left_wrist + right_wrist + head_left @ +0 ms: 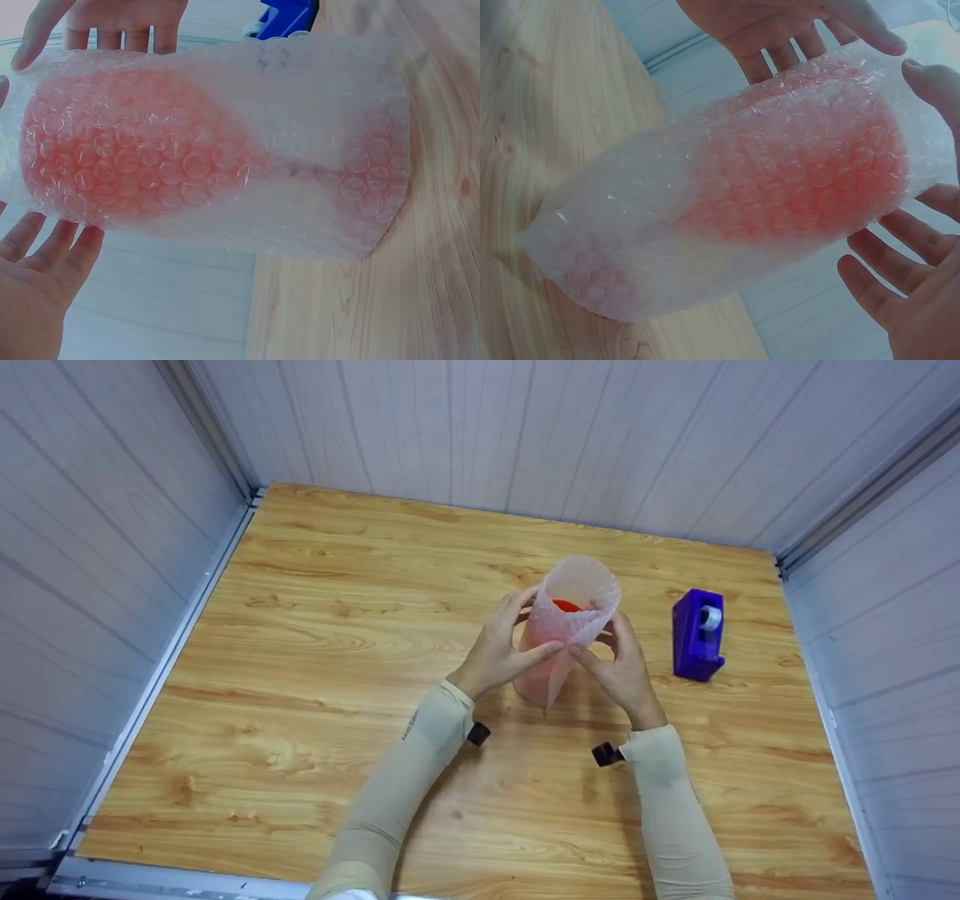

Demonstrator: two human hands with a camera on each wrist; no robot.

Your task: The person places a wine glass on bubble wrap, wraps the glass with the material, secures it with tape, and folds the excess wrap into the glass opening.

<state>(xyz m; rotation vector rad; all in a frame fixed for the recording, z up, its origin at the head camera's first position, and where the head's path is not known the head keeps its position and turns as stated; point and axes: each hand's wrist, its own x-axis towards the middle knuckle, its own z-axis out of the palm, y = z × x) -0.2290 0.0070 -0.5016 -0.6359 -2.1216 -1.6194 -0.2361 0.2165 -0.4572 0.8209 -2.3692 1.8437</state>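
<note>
A sheet of pinkish bubble wrap stands upright as a tube on the table, its top flared open. Inside it a red goblet-shaped glass shows at the mouth; through the wrap in the left wrist view, its red bowl narrows to a stem. My left hand grips the tube's left side, thumb pressed on the front seam. On the right side, my right hand holds the wrap, with its thumb beside the left thumb. Below the thumbs, the sheet's loose edge ends in a pointed corner.
A blue tape dispenser with a small roll of tape stands on the wooden table to the right of my right hand. Pale panelled walls enclose the table at the back and both sides.
</note>
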